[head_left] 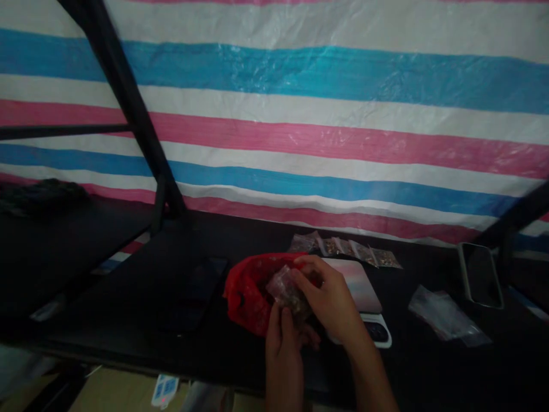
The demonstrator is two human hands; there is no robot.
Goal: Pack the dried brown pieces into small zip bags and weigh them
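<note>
Both of my hands hold a small clear zip bag point(286, 289) with dark bits inside it. My left hand point(283, 337) grips its lower edge from the front. My right hand point(328, 294) pinches the bag's upper right side with thumb and finger. Just behind the bag lies an open red plastic bag point(249, 294), whose contents are mostly hidden by my hands. To the right, partly behind my right hand, stands a small digital scale point(360, 283) with a shiny flat plate and a dark display.
Several filled zip bags point(360, 250) lie in a row behind the scale. At right are a pile of clear bags point(446, 317) and a phone point(480, 274). A dark flat device point(197, 294) lies at left. Black frame posts point(137, 114) and a striped sheet point(300, 137) stand behind.
</note>
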